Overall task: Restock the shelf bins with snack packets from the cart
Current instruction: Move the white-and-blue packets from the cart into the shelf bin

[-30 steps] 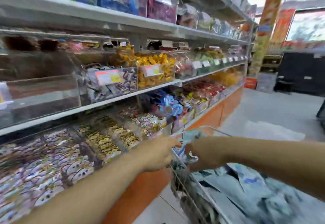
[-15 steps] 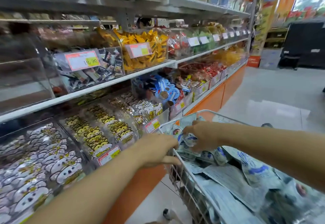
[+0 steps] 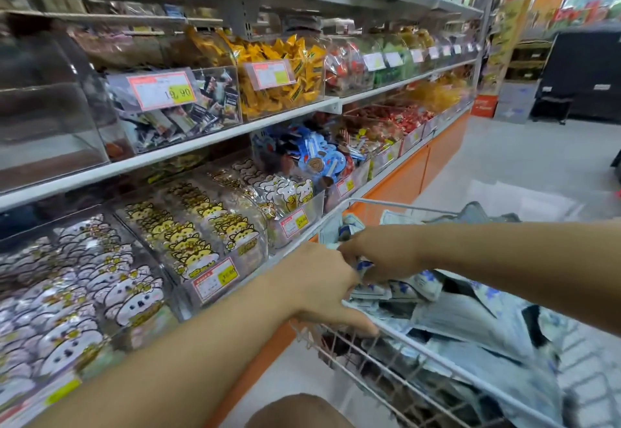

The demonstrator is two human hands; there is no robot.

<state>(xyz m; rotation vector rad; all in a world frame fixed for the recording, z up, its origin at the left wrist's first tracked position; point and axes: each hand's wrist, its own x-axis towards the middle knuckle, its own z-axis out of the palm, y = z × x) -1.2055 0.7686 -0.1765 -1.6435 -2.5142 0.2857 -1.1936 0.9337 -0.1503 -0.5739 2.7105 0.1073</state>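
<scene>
- Filling the 5 o'clock part of the view: a wire cart, heaped with pale blue-and-white bags.
- Grips with the right hand a bunch of small blue-and-white snack packets, fingers curled down over them, just inside the cart's rim, a little toward 5 o'clock from mid-view.
- Rests the left hand on that rim, at 8 o'clock of the right hand and touching it, thumb stretched out along the wire; cannot tell whether the hidden fingers pinch the packets or lie loose.
- Faces clear shelf bins from 8 round to 1 o'clock, all apart from both hands.
- Nearest, at 10 o'clock of the left hand: yellow cartoon-face packets; at 9 o'clock, white cartoon-face packets.
- At 12 o'clock of the hands: a bin of blue wrappers.
- One shelf up: yellow wrappers and, at their 9 o'clock, dark sachets behind a price tag.
- Below the shelving, an orange base panel; at 2 o'clock, grey floor.
</scene>
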